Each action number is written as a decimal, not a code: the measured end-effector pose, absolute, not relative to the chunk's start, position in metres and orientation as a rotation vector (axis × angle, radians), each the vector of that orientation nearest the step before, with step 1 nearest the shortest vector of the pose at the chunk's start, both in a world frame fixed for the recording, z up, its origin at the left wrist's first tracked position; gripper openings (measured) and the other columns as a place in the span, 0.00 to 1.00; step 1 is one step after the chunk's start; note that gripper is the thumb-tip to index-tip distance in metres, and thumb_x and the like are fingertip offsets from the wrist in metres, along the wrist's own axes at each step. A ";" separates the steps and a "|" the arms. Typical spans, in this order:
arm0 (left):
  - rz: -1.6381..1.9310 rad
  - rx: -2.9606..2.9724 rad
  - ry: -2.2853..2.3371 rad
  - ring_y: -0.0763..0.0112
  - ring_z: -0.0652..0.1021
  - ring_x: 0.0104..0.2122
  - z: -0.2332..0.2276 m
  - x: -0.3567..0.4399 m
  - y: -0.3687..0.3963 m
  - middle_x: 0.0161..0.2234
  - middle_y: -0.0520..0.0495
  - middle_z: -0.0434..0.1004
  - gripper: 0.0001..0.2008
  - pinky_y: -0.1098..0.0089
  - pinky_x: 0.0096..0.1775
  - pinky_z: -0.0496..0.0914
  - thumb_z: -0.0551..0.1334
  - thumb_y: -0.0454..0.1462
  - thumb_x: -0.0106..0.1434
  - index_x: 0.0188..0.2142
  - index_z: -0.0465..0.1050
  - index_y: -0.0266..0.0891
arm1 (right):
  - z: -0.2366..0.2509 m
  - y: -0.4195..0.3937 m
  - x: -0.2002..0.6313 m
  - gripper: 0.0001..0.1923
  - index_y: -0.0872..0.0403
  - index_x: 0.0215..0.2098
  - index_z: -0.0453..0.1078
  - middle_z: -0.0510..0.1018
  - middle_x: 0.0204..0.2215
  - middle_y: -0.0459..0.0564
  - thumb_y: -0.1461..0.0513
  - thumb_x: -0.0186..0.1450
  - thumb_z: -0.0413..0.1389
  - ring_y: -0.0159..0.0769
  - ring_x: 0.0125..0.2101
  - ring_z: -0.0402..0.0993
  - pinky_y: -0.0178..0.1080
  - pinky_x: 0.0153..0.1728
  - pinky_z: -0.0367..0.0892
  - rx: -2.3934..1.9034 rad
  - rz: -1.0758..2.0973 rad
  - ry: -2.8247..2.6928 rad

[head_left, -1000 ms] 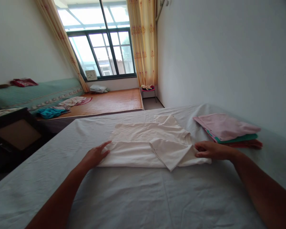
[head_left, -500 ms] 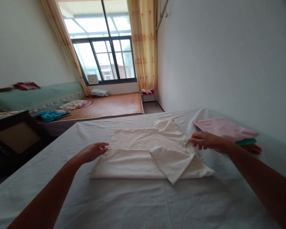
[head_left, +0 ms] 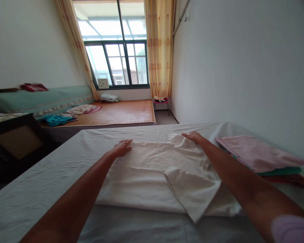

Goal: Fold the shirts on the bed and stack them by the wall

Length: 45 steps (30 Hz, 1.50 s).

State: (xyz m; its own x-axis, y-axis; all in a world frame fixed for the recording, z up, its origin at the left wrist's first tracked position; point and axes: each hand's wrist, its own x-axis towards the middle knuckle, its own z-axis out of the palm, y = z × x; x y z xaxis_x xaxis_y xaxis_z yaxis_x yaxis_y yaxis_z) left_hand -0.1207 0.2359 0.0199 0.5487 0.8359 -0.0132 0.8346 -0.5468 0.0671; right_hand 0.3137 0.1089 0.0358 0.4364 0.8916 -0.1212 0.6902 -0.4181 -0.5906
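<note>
White cotton, partly folded, lies spread across the bed — one shirt with a sleeve turned over its front and pointing toward the near edge. The left hand rests flat and open on the shirt's far left corner, fingers stretched out, gripping nothing. The right hand lies on the far right corner; whether it pinches the cloth or only presses on it cannot be told.

Bare sheet runs wide to the left of the shirt and in a narrower band along the near edge, so there is open room on those two sides. To the right the shirt's edge comes close to one stack of folded clothes by the wall — three layers show, pink on top, green under it, red at the bottom.

Beyond the bed's far edge are a second bed with a woven mat, one clock on the sill, two curtains and one small stool. No writing can be read anywhere.
</note>
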 end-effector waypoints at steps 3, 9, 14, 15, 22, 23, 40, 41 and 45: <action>0.078 2.679 1.536 0.54 0.65 0.57 0.015 -0.112 0.245 0.57 0.41 0.65 0.26 0.57 0.52 0.63 0.54 0.46 0.61 0.58 0.63 0.46 | 0.035 0.123 0.308 0.16 0.60 0.35 0.73 0.79 0.26 0.55 0.54 0.55 0.60 0.46 0.30 0.77 0.41 0.31 0.70 -2.188 0.687 -1.286; 0.204 2.698 1.460 0.63 0.74 0.45 0.043 -0.126 0.253 0.43 0.45 0.75 0.16 0.67 0.45 0.66 0.51 0.42 0.62 0.44 0.73 0.42 | 0.051 0.128 0.320 0.33 0.53 0.61 0.57 0.80 0.40 0.51 0.63 0.57 0.55 0.36 0.33 0.77 0.37 0.34 0.72 -1.502 0.847 -1.313; 0.252 2.637 1.578 0.62 0.75 0.45 0.063 -0.140 0.260 0.43 0.46 0.76 0.16 0.67 0.45 0.66 0.51 0.43 0.63 0.46 0.71 0.43 | 0.056 0.143 0.327 0.30 0.56 0.64 0.52 0.77 0.46 0.56 0.61 0.64 0.49 0.38 0.38 0.75 0.40 0.38 0.72 -1.648 0.504 -1.368; 0.260 2.609 1.654 0.60 0.74 0.47 0.064 -0.140 0.261 0.46 0.45 0.75 0.17 0.66 0.46 0.66 0.52 0.43 0.63 0.48 0.71 0.43 | 0.056 0.146 0.325 0.29 0.57 0.64 0.52 0.76 0.48 0.57 0.60 0.65 0.48 0.40 0.40 0.75 0.42 0.41 0.71 -1.734 0.401 -1.429; 0.552 2.874 1.387 0.59 0.63 0.59 0.037 -0.085 0.209 0.59 0.41 0.63 0.20 0.59 0.59 0.56 0.48 0.39 0.67 0.56 0.66 0.40 | 0.031 0.139 0.259 0.25 0.51 0.61 0.60 0.70 0.56 0.54 0.54 0.68 0.45 0.46 0.55 0.63 0.48 0.59 0.55 -1.821 0.209 -1.790; 0.479 2.907 1.189 0.61 0.62 0.59 0.029 -0.074 0.197 0.60 0.42 0.62 0.21 0.60 0.59 0.55 0.47 0.40 0.68 0.56 0.66 0.41 | 0.022 0.133 0.243 0.24 0.50 0.60 0.62 0.70 0.56 0.52 0.55 0.69 0.41 0.45 0.56 0.62 0.48 0.60 0.53 -1.753 0.192 -1.950; -0.014 2.605 1.680 0.55 0.57 0.63 0.013 -0.146 0.203 0.65 0.44 0.53 0.25 0.50 0.58 0.53 0.46 0.45 0.67 0.62 0.58 0.46 | 0.014 0.065 0.287 0.27 0.50 0.62 0.57 0.55 0.64 0.53 0.53 0.66 0.46 0.47 0.63 0.48 0.54 0.59 0.48 -2.174 0.138 -2.105; 0.005 2.643 1.644 0.55 0.59 0.62 0.018 -0.143 0.196 0.63 0.44 0.57 0.23 0.51 0.58 0.54 0.49 0.44 0.66 0.60 0.61 0.46 | 0.025 0.051 0.282 0.26 0.50 0.60 0.61 0.60 0.63 0.54 0.55 0.64 0.49 0.47 0.62 0.52 0.53 0.59 0.50 -2.055 0.187 -2.164; 0.329 2.807 1.090 0.62 0.66 0.57 0.031 -0.119 0.155 0.58 0.45 0.66 0.20 0.62 0.58 0.59 0.54 0.38 0.63 0.55 0.68 0.43 | 0.063 -0.019 0.258 0.20 0.48 0.52 0.69 0.73 0.50 0.50 0.57 0.61 0.54 0.41 0.51 0.67 0.43 0.53 0.60 -1.496 0.683 -2.467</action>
State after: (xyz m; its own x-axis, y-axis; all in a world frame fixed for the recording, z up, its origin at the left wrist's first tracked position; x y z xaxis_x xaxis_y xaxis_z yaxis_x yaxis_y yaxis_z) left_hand -0.1188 0.1548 0.0311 0.7184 0.6769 0.1603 0.6525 -0.7356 0.1819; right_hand 0.2583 -0.0194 0.0631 -0.4794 0.8736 -0.0844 0.7927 0.3897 -0.4688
